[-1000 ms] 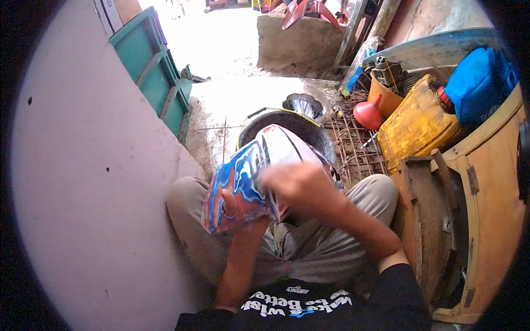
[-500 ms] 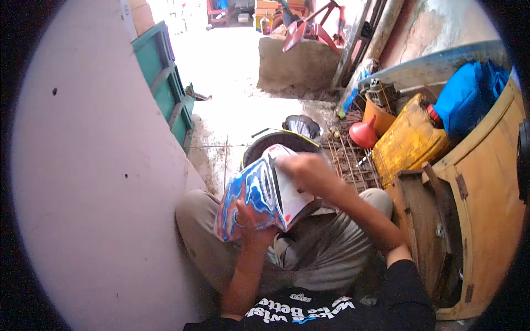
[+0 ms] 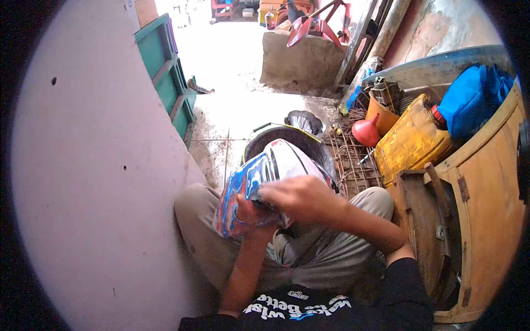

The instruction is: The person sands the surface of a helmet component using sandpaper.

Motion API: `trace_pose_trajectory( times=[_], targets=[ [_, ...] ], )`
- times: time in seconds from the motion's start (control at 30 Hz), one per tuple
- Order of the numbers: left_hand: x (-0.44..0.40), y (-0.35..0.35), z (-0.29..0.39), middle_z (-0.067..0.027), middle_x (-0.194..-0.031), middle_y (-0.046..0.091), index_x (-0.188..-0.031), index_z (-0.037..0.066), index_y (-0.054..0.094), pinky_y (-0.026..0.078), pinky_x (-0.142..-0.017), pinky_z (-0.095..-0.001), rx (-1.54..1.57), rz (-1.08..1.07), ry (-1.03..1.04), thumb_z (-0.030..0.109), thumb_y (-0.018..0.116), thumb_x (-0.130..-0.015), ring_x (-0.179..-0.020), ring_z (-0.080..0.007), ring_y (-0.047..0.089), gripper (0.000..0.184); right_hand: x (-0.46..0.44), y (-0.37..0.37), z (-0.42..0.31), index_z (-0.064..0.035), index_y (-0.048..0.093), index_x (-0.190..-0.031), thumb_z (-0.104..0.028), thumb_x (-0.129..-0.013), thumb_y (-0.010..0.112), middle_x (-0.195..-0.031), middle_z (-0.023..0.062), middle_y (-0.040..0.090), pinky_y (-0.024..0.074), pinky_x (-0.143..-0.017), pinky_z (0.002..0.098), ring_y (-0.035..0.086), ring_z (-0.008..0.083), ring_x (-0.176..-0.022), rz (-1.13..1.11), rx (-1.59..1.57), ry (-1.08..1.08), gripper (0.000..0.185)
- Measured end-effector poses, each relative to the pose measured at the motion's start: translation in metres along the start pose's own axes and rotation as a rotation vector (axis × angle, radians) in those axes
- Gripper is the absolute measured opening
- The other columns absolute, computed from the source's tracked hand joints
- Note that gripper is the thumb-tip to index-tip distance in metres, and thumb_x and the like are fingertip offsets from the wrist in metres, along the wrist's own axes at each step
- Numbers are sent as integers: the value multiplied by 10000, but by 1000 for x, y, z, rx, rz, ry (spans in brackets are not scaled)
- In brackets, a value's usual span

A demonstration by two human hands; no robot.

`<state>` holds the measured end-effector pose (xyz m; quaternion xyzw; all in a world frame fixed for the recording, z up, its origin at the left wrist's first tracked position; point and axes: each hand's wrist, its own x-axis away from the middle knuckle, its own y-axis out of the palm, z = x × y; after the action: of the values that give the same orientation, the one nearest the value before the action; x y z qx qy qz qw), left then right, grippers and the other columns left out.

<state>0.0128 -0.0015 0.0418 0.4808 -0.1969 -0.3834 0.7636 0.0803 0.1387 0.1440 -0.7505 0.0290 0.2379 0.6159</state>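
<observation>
A rounded helmet (image 3: 295, 160) in white, blue and red, with a dark stripe, rests tilted over my lap. My left hand (image 3: 251, 214) grips its lower left side, the thumb lying over the blue and red part. Across the front of the helmet, my right hand (image 3: 301, 199) is closed, its fingertips pressed close to the surface near my left hand. Something small and greyish shows at those fingertips, too blurred to name. Just beyond the helmet stands a dark bucket (image 3: 259, 144) with a yellowish rim, partly hidden by it.
A pale wall panel (image 3: 110, 182) rises close on my left, with a green frame (image 3: 165, 77) beyond. To the right are a yellow jerrycan (image 3: 414, 140), a red funnel (image 3: 366, 131), a rusty wire grid (image 3: 350, 165) and a wooden cabinet (image 3: 488, 220). A black plastic bag (image 3: 305, 121) lies behind the bucket.
My right hand has moved down and left across the helmet, from its upper white part toward my left hand. The helmet has turned slightly, and my left hand keeps its hold.
</observation>
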Motion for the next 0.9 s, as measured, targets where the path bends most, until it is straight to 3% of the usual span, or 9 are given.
trace_pose_trajectory(
  times=[0.1,0.17,0.3,0.5,0.57,0.63,0.83,0.87,0.9],
  targets=[
    [3,10,6,-169,-1552,456,-1592,84,292,431,-1145,-554,-30,42,10,821,558,-850,-1373,-356,517,1079,-3,15,61,-89,678,-1123,-129,-910,615,-932,167,738,597,-722,439,749,323,-837,-90,145,346,225],
    [0,14,7,-184,-1535,467,-1580,70,303,438,-1139,-561,-35,36,34,812,591,-836,-1369,-364,519,1089,1,24,88,-89,676,-1131,-122,-904,620,-893,177,725,595,-723,438,745,337,-837,-18,82,336,236],
    [-6,0,-2,-214,-1475,506,-1541,45,337,475,-1107,-560,0,31,86,775,671,-814,-1326,-379,552,1083,-3,1,0,-125,680,-1117,-114,-915,596,-967,132,746,602,-747,434,754,305,-841,42,-140,6,218],
    [-1,21,10,-219,-1488,482,-1557,28,300,457,-1126,-554,-28,15,88,775,664,-817,-1342,-384,531,1112,-9,10,82,-108,711,-1192,-130,-911,610,-1014,178,740,592,-757,454,736,340,-882,-52,-18,350,299],
    [-3,13,4,-218,-1489,482,-1557,30,306,451,-1128,-556,5,9,87,770,669,-816,-1346,-384,526,1108,-9,6,52,-112,718,-1199,-135,-914,614,-1060,158,750,600,-785,433,747,319,-926,-112,-85,215,303],
    [-2,1,-3,-216,-1487,486,-1557,34,313,443,-1128,-560,54,12,61,766,675,-814,-1345,-383,525,1104,-6,8,3,-95,690,-1135,-122,-922,600,-1110,128,761,609,-815,399,760,272,-978,44,-78,11,232],
    [-4,19,9,-184,-1598,392,-1582,114,319,321,-1215,-567,-119,-73,55,843,490,-869,-1451,-392,414,1035,-15,17,65,-56,693,-1096,-164,-910,610,-851,218,701,581,-740,458,728,372,-859,101,-57,310,231],
    [-1,27,10,-192,-1497,495,-1563,48,322,439,-1131,-568,27,-5,60,768,654,-838,-1352,-382,524,1075,-11,15,63,-58,691,-1113,-163,-916,607,-899,217,714,585,-758,455,732,367,-879,-74,-3,327,238],
    [-3,24,9,-191,-1496,497,-1560,49,328,443,-1128,-566,31,-3,62,770,651,-839,-1351,-382,525,1070,-17,2,55,-59,689,-1130,-162,-923,603,-947,216,726,589,-776,452,735,362,-900,-247,57,338,246]
  ],
)
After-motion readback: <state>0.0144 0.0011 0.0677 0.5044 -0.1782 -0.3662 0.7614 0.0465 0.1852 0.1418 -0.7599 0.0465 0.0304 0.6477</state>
